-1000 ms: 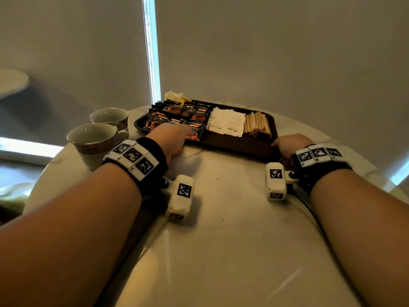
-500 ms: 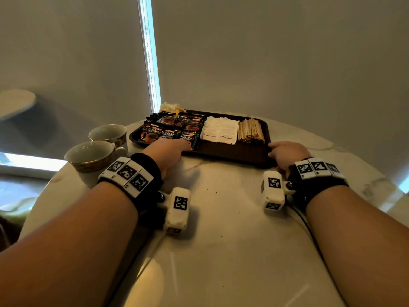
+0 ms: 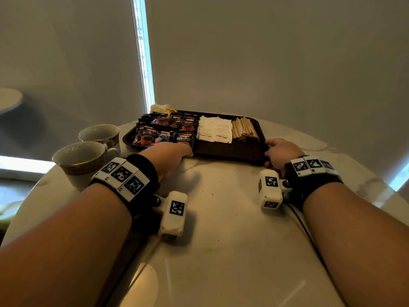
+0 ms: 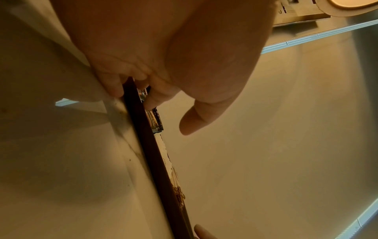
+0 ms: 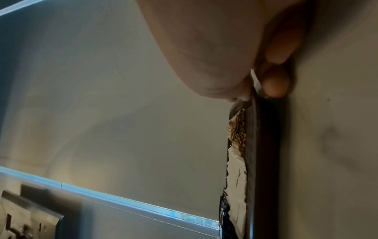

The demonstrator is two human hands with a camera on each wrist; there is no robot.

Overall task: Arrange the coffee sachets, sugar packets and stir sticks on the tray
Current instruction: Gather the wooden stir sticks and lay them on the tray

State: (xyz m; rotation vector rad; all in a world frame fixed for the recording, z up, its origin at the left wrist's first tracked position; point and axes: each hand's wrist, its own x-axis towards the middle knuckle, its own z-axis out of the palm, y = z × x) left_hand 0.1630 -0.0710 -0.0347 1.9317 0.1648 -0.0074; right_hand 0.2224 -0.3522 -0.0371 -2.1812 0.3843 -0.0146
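While both hands grip its near rim, the tray (image 3: 230, 151) sits on the round table (image 3: 221, 240), toward the far edge. The left hand (image 3: 168, 155) holds the near-left part of the rim, fingers (image 4: 114, 87) curled under it and others over it, thumb (image 4: 194, 122) free above the sachets (image 3: 164, 132). The right hand (image 3: 280, 152) pinches the near-right corner, thumb on top and fingertips (image 5: 275, 88) tucked beneath. On the tray the sachets fill the left third (dark packs, overlapping in rows), the white sugar packets (image 3: 214, 129) lie in the middle, and the stir sticks (image 3: 244, 129) are bundled at the right. Two cups (image 3: 88, 156) stand left of the tray, apart from it.
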